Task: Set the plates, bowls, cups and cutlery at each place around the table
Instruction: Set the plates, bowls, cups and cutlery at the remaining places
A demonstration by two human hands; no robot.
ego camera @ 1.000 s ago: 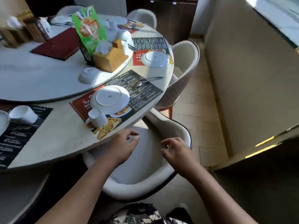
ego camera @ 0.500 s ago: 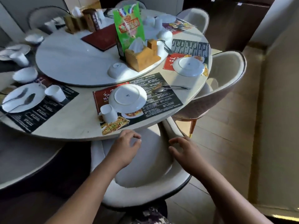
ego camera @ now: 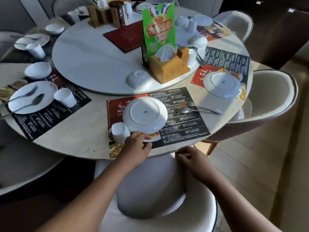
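Left hand over table edge, beside plate

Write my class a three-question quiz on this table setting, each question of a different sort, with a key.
1. True or false: the nearest plate lies face up.
2. Where is the spoon? A) on the plate B) on the placemat, right of the plate C) in a bowl
3. Fill in: the ___ hand is beside the cup.
Key: 1 false, it lies upside down. 2 B. 3 left: the left hand is next to it.
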